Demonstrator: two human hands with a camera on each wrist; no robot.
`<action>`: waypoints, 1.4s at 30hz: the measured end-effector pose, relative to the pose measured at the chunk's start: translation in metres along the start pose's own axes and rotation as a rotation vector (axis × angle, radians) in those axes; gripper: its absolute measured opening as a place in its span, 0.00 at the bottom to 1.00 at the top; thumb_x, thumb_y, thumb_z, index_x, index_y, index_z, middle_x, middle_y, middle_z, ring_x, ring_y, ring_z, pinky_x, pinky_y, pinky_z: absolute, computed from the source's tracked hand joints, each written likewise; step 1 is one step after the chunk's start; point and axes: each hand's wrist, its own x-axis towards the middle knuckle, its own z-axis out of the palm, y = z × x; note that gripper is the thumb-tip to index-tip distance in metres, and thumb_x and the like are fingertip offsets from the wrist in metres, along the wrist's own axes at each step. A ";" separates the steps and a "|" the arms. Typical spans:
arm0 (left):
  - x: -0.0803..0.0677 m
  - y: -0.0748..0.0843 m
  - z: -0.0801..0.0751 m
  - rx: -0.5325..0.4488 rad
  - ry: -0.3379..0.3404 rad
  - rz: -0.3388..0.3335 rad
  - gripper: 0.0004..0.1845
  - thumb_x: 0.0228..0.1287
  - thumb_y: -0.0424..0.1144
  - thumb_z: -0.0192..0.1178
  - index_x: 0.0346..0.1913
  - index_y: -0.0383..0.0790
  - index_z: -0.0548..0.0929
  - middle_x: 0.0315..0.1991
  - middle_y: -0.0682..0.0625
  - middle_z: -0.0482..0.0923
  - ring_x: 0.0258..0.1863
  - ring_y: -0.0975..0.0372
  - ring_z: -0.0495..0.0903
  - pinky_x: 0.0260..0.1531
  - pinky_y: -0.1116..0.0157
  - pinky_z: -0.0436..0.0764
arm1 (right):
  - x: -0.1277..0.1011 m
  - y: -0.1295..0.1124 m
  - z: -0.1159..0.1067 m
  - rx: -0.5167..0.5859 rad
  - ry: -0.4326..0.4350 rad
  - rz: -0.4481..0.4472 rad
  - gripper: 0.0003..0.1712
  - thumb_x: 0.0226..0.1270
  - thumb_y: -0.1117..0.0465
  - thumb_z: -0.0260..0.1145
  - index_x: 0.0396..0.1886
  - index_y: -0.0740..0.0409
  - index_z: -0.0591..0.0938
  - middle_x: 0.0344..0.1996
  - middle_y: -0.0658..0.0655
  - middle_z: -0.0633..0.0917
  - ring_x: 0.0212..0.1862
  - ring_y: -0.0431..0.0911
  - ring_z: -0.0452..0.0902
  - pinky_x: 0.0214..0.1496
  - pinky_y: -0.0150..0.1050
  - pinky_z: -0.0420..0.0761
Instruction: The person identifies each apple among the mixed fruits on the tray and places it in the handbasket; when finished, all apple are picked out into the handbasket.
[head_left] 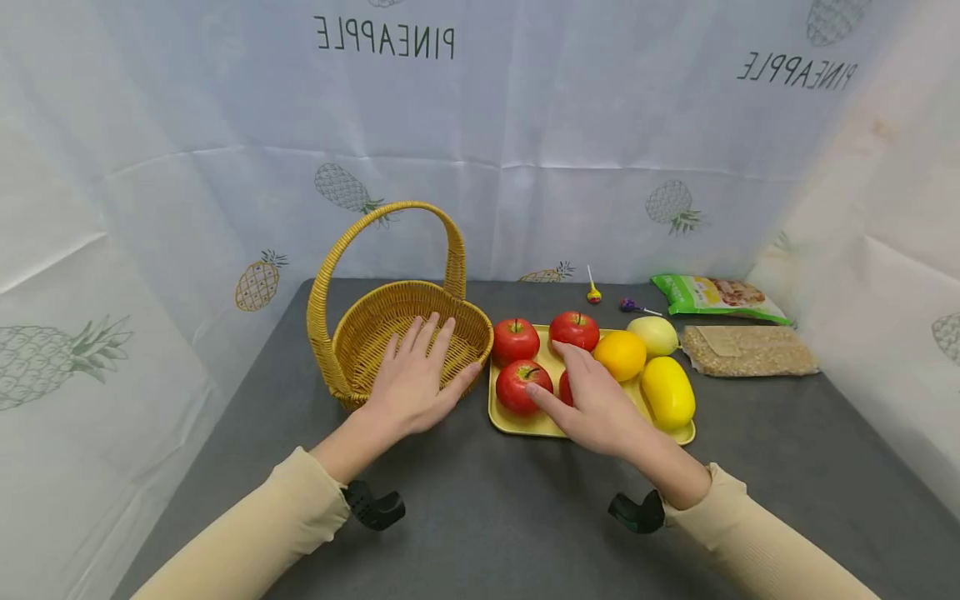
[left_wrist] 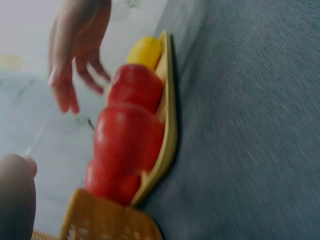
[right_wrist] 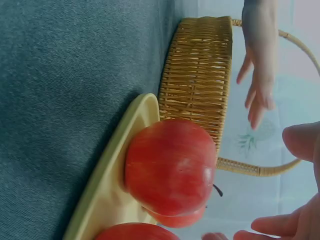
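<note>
A woven yellow basket (head_left: 352, 350) with a tall handle stands on the dark table. My left hand (head_left: 416, 375) lies flat over its near rim with the fingers straight. Right of it, a yellow tray (head_left: 525, 423) holds several red apples, among them one (head_left: 515, 340) at the back left and one (head_left: 517, 387) at the front left, plus an orange (head_left: 619, 354), a yellow fruit (head_left: 667, 392) and a pale fruit (head_left: 655, 333). My right hand (head_left: 592, 400) hovers spread over the tray and partly hides one apple. In the right wrist view its fingers (right_wrist: 300, 140) stay clear of the front apple (right_wrist: 170, 170).
Two lollipops (head_left: 593, 293) (head_left: 628, 305), a green packet (head_left: 716, 297) and a clear bag of grain (head_left: 746, 350) lie at the back right. Pineapple-print cloth walls close in the grey table (head_left: 480, 517) on three sides.
</note>
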 end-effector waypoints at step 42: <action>-0.096 -0.073 -0.005 -0.471 0.686 0.010 0.19 0.70 0.36 0.64 0.59 0.30 0.76 0.47 0.43 0.79 0.46 0.56 0.79 0.44 0.75 0.76 | 0.012 0.012 0.024 -0.013 -0.059 0.110 0.50 0.69 0.34 0.66 0.76 0.65 0.64 0.69 0.67 0.74 0.64 0.59 0.73 0.64 0.61 0.75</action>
